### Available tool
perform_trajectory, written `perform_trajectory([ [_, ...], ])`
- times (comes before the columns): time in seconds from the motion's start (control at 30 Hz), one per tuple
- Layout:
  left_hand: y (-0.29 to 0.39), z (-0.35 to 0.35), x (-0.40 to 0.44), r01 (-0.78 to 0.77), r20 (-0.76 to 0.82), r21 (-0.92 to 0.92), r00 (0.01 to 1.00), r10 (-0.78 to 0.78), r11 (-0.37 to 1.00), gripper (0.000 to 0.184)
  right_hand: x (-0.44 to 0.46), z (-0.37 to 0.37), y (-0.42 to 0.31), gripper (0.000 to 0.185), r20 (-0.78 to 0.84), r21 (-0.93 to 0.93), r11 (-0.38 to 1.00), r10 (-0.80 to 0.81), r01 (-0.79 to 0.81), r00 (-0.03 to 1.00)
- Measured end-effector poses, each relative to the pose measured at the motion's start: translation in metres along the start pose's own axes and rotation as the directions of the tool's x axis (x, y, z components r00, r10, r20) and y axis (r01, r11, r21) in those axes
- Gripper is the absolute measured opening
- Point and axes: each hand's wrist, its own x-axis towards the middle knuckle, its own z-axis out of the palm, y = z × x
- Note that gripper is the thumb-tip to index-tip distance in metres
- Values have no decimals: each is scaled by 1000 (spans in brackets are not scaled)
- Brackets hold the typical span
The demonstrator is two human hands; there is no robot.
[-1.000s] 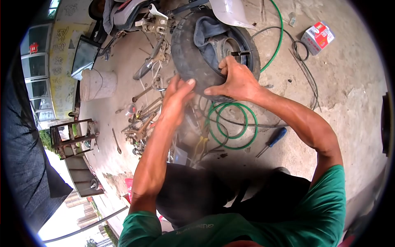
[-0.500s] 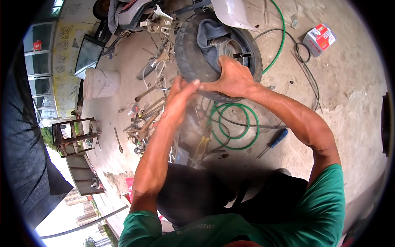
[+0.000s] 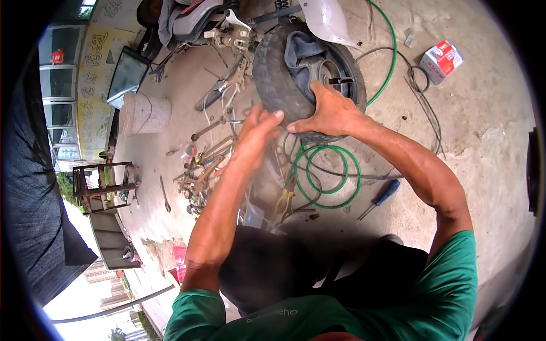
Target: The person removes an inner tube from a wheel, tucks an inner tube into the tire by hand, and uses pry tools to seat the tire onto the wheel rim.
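Wheel tyre located directly ahead of the worker, below a pale fender; dark inner tube bulges out beside the hub. Right hand is clamped over the tyre's near edge, thumb against tread. Left hand is at the tread, thumb raised; finger closure and contact cannot be determined. Blue-handled screwdriver lies on concrete, near green hose.

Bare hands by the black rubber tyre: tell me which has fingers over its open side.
The right hand, its fingers near the grey metal hub; the left hand is beside the tyre's tread.
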Motion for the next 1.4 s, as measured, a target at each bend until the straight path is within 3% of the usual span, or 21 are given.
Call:
perform_trajectory([
  [0.17,-3,-3,2,23,-4,8,1000,-23,1000,61,4,-5,-3,100,108,64,996,48,-55,993],
  [0.47,-3,-10,8,56,0,-9,998,-56,998,60,15,7,9,85,113,204,979,-28,5,993],
  [0.67,7,-3,4,58,-1,5,998,-58,998,61,23,23,25,76,150,401,915,-113,44,982],
  [0.87,1,-7,8,57,15,15,998,-57,998,61,15,22,19,68,125,446,895,-72,9,989],
  [1.07,3,-5,5,51,-4,2,999,-51,999,59,16,26,24,65,236,620,783,-136,-41,962],
  [1.17,3,-5,7,35,28,26,999,-36,999,58,20,9,20,54,377,499,856,-69,-139,924],
  [1.3,1,-7,7,49,23,32,999,-50,998,55,19,9,21,56,317,470,881,-104,-61,943],
  [1.4,0,-7,6,31,35,35,999,-32,999,55,15,4,23,49,284,321,941,12,-107,959],
])
